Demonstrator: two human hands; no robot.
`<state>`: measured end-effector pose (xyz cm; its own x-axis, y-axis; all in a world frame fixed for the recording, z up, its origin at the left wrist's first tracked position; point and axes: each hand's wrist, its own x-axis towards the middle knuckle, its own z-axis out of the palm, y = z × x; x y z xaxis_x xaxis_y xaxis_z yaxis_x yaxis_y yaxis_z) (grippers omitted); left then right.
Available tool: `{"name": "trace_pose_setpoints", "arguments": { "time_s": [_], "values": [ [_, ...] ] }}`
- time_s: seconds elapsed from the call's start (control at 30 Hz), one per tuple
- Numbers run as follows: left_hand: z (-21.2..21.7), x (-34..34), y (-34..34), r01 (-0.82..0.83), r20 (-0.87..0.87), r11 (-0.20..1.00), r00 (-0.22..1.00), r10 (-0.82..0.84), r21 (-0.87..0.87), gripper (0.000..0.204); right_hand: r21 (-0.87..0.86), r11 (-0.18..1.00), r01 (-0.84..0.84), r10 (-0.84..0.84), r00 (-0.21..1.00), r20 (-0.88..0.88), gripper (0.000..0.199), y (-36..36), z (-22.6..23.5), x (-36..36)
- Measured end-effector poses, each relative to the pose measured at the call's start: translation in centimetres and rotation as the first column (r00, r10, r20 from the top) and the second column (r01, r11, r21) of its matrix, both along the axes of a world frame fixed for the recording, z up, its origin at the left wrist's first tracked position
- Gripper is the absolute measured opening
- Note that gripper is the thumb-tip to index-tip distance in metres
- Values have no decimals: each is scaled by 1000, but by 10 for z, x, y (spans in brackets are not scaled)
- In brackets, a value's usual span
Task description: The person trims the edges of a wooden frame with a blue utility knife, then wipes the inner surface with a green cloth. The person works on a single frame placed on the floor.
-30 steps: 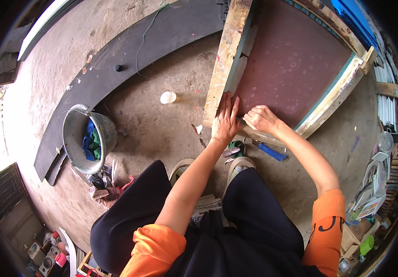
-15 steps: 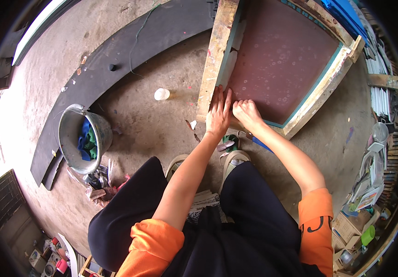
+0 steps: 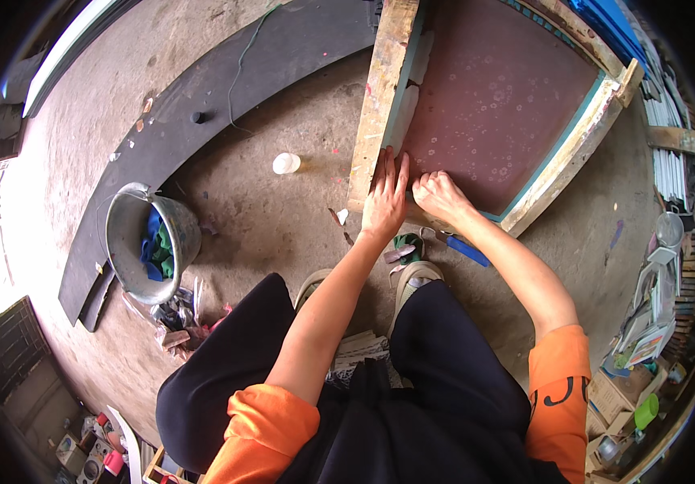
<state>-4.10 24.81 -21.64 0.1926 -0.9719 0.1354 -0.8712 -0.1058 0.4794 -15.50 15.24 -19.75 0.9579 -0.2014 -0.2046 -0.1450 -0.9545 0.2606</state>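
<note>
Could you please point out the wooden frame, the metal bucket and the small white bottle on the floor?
wooden frame [image 3: 381, 89], head view, on its left rail.
metal bucket [image 3: 182, 222], head view, on its side wall.
small white bottle [image 3: 286, 164], head view, on its body.

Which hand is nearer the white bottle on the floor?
Left. The left hand lies flat on the wooden frame, just right of the bottle; the right hand is farther right, on the screen's edge.

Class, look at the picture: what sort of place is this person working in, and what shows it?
Probably a screen-printing workshop: both hands press on a wooden-framed mesh screen lying on a bare concrete floor, beside a metal bucket of rags.
</note>
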Motion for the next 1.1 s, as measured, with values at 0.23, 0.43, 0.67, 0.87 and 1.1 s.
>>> {"name": "trace_pose_setpoints", "arguments": {
  "time_s": [0.23,0.43,0.67,0.87,1.1],
  "values": [
    [-2,0,-3,-14,26,999,1000,13,37,77,21,984,-179,178,983,50,9,-10,0,-4],
    [0,-4,-2,-25,-56,996,998,29,83,81,153,971,-186,162,975,153,8,-19,-3,-14],
    [-5,-2,2,-39,-2,996,999,39,80,80,428,902,58,-211,923,320,13,-32,29,-67],
    [5,-3,-3,7,-38,998,999,-4,70,82,637,690,343,-632,714,300,13,-6,39,-69],
    [5,-8,-3,-32,-8,999,999,32,38,91,746,452,488,-881,377,287,13,27,22,-87]
  ]
}}
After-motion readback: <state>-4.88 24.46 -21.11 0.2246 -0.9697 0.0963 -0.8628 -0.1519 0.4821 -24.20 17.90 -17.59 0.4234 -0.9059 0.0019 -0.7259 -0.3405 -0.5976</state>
